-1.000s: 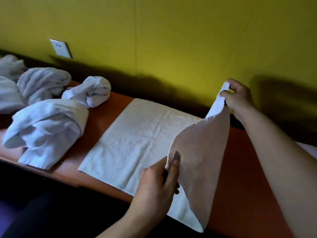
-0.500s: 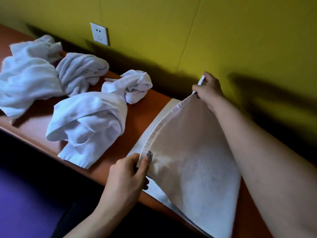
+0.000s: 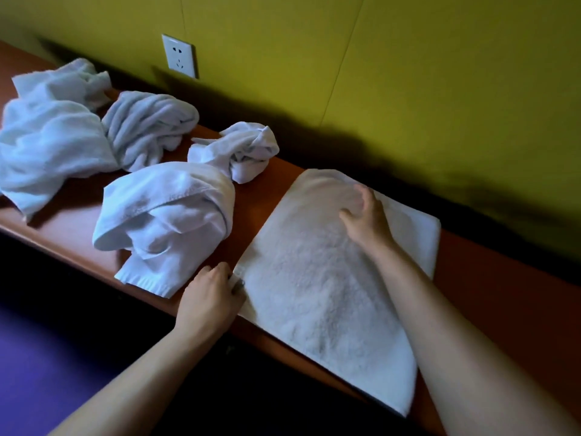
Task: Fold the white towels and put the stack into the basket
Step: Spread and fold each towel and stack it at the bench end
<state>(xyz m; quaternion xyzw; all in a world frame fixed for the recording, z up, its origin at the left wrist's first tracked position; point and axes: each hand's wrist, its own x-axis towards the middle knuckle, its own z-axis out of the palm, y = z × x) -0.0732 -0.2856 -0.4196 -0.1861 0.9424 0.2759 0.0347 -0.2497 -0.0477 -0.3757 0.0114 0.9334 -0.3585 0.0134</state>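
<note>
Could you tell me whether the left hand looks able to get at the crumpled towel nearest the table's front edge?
Probably yes: the left hand rests right beside the crumpled towel, with nothing between them.

This looks like a hotel room or a housekeeping laundry corner rather than a kitchen or workshop. A narrow reddish-brown worktop (image 3: pixel 78 221) runs along a yellow-green panelled wall (image 3: pixel 440 73), a white wall socket (image 3: pixel 179 56) is set beyond the left hand (image 3: pixel 209 302), and several crumpled white towels (image 3: pixel 163 215) are heaped just left of that hand.
</note>
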